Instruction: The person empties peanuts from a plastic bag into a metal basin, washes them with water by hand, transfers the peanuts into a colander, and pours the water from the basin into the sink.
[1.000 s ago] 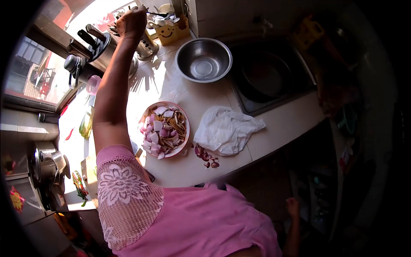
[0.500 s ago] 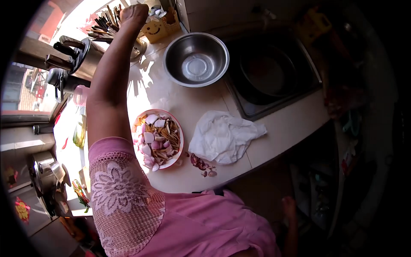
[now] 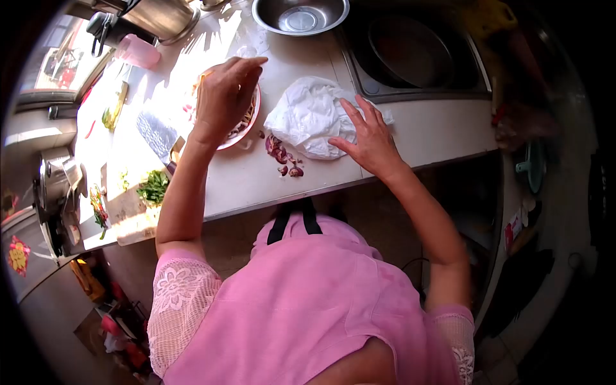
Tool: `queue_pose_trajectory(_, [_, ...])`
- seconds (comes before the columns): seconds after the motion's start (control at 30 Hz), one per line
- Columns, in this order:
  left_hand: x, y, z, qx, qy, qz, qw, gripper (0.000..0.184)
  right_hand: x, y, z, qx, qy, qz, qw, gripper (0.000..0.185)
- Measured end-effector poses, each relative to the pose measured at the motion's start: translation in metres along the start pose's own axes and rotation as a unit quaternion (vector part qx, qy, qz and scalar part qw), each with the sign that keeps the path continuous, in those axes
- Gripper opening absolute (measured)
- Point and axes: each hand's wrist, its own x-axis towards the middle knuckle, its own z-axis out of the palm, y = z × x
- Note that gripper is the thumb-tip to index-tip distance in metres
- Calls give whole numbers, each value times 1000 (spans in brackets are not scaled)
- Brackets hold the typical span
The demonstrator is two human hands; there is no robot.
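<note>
"White plastic bag [image 3: 308, 122] noted on the pale surface [image 3: 443, 125], just right of the plate [image 3: 258, 106]. What has changed?"

"Left grip [image 3: 223, 99] was seen raised by the utensil holders a second ago; now it is held over the plate. Right grip [image 3: 372, 138], hung low earlier, has been brought up to the bag. Metal bowl [image 3: 300, 18] is now cut by the top edge of the view."

"Anything held?"

"On the left, cannot be told: fingers are bunched, the inside hidden. On the right, fingers are spread apart with nothing clamped; they are set over the bag's right side, contact uncertain."

"Surroundings?"

"Dark red peels [image 3: 277, 151] are scattered beside the bag's near left edge. A sink [image 3: 417, 95] with a dark round vessel [image 3: 410, 51] is logged beyond, to the right. To the left, a cleaver [image 3: 157, 133] is laid near chopped greens [image 3: 153, 186] on a board [image 3: 125, 221]. Most of the plate is blocked by the left grip."

"Appearance?"

"Bag: thin, wrinkled, loosely heaped. Plate: red-rimmed, brown strips seen at its uncovered side."
</note>
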Motion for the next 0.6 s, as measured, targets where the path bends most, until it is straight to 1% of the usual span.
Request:
queue_pose_trajectory(0.03, [-41, 21, 7, -53, -21, -66, 996, 13, 12, 1, 19, -2, -17, 31, 999, 74])
queue_pose_trajectory(0.07, [-77, 46, 8, -89, -80, -162, 980, 18, 22, -2, 35, 36, -61, 100, 992, 77])
queue_pose_trajectory(0.1, [-120, 57, 27, -206, -60, -217, 952, 17, 27, -9, 46, 44, -69, 86, 993, 77])
queue_pose_trajectory(0.13, [-155, 72, 39, -247, -75, -300, 918, 17, 30, -17, 56, 13, -103, 123, 987, 77])
queue_pose_trajectory(0.17, [-185, 87, 50, -289, -89, -377, 875, 17, 30, -25, 66, -22, -136, 162, 977, 77])
queue_pose_trajectory(0.2, [-213, 98, 62, -350, -97, -453, 814, 18, 26, -30, 79, -94, -127, 137, 978, 71])
queue_pose_trajectory(0.23, [-233, 105, 71, -409, -105, -519, 743, 20, 25, -26, 92, -93, -132, 132, 978, 71])
queue_pose_trajectory(0.3, [-255, 115, 82, -494, -79, -604, 621, 22, 32, -15, 114, -124, -55, 32, 990, 64])
queue_pose_trajectory(0.33, [-265, 113, 88, -545, -62, -614, 567, 26, 41, -22, 106, -99, -48, 1, 994, 52])
queue_pose_trajectory(0.37, [-273, 109, 94, -548, -60, -615, 564, 26, 51, -20, 109, -101, -52, -1, 994, 52])
queue_pose_trajectory(0.43, [-278, 98, 104, -679, 38, -627, 380, 30, 71, -15, 114, -4, -67, -1, 998, 40])
queue_pose_trajectory(0.47, [-289, 86, 115, -736, 58, -606, 297, 36, 75, -15, 117, -9, -69, -1, 998, 40])
queue_pose_trajectory(0.5, [-291, 78, 121, -758, 78, -606, 229, 40, 77, -16, 119, 15, -81, -34, 996, 36])
queue_pose_trajectory(0.53, [-288, 73, 123, -757, 95, -616, 195, 42, 77, -18, 121, 39, -94, -69, 992, 34])
queue_pose_trajectory(0.57, [-284, 67, 124, -755, 112, -626, 163, 44, 74, -21, 124, 35, -97, -71, 992, 34])
queue_pose_trajectory(0.6, [-282, 59, 125, -767, 102, -612, 164, 47, 72, -25, 128, 22, -114, -103, 988, 34])
